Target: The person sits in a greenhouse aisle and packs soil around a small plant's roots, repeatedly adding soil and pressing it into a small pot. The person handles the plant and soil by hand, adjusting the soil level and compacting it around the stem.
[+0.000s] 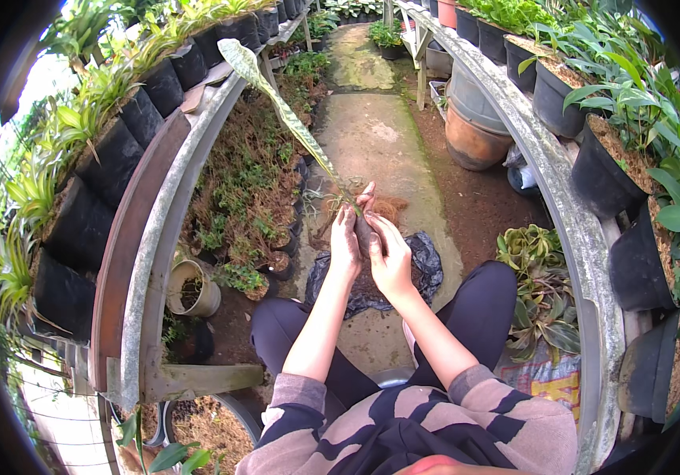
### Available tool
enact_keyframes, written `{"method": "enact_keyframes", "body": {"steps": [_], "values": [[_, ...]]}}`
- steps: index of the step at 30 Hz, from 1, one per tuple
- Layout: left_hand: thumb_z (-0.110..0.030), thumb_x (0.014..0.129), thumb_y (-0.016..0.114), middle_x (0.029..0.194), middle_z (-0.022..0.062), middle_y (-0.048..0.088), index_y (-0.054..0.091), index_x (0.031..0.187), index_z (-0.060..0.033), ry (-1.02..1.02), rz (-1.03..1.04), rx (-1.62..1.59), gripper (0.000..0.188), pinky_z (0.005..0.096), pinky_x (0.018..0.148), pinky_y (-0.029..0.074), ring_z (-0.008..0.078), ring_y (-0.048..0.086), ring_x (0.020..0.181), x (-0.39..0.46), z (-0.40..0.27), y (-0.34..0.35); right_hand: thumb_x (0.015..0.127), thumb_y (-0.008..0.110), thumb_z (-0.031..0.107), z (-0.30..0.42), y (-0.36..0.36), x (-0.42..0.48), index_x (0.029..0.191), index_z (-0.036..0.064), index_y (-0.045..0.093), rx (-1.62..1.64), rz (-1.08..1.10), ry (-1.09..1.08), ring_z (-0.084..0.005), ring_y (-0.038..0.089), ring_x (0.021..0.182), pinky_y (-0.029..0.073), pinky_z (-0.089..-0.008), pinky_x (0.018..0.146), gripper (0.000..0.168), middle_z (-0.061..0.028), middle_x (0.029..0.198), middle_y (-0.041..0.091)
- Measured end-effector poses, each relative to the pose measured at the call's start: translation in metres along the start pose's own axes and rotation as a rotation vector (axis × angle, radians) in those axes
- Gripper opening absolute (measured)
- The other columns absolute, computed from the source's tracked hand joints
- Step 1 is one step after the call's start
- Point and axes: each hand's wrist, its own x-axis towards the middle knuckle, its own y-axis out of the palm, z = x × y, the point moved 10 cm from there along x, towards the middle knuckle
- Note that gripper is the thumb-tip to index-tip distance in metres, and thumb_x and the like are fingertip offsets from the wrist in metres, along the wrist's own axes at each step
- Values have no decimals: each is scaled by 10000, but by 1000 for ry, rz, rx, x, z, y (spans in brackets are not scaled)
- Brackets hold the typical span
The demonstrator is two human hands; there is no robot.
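Both my hands hold the base of a long, twisted, mottled snake plant leaf (292, 116), which slants up to the left. Dark soil, or a root ball coated in it, (365, 236) is cupped between the palms. My left hand (347, 240) presses from the left, with soil on its fingers. From the right, my right hand (387, 252) closes around the same clump. Under the hands, a black plastic bag (429, 267) with dark soil lies on the concrete path. Brown fibre (390, 206) lies just beyond the fingers.
Benches with black plastic pots (81, 217) and potted plants (589, 136) run along both sides. Small potted plants (245, 202) stand on the ground at left, near a dirty white bucket (212, 294). A large clay pot (473, 139) is at right; cut leafy plants (539, 297) lie near my right knee.
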Motion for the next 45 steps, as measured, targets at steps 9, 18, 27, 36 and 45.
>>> {"method": "enact_keyframes", "body": {"steps": [9, 18, 27, 36, 45], "values": [[-196, 888, 441, 1307, 219, 370, 467, 1038, 45, -61, -6, 29, 284, 342, 1001, 305, 281, 350, 1235, 3, 4, 4, 872, 483, 147, 9, -4, 0, 1098, -42, 518, -5, 24, -4, -331, 504, 1076, 384, -367, 919, 296, -212, 1107, 535], [-215, 917, 425, 1205, 154, 505, 533, 913, -11, -168, -100, 186, 230, 284, 921, 382, 168, 499, 1062, -1, 6, 14, 902, 419, 244, 1, -7, 5, 1287, -4, 334, 90, 161, 7, -331, 318, 1236, 266, -436, 1004, 466, -197, 1338, 305], [-252, 911, 445, 719, 82, 575, 476, 880, -42, -193, -156, 192, 215, 243, 584, 450, 128, 555, 633, -9, 17, -7, 911, 285, 481, -57, 19, -11, 1390, 102, 61, 736, 27, 537, -255, 243, 1248, 205, -380, 1029, 651, -146, 1374, 176], [-168, 890, 431, 912, 47, 561, 517, 1012, -52, -323, -256, 321, 189, 246, 752, 432, 122, 530, 843, -42, 11, -16, 885, 398, 479, -118, 47, -42, 1190, 95, 438, 1137, -85, 1172, -127, 534, 766, 446, -251, 719, 492, -24, 839, 554], [-310, 880, 404, 1068, 156, 545, 466, 1077, -44, -222, -166, -176, 337, 358, 911, 379, 246, 514, 1021, -75, 5, -10, 891, 377, 464, -91, 54, -55, 1252, 78, 379, 902, -45, 1011, -103, 456, 793, 380, -249, 746, 528, -38, 977, 533]]}}
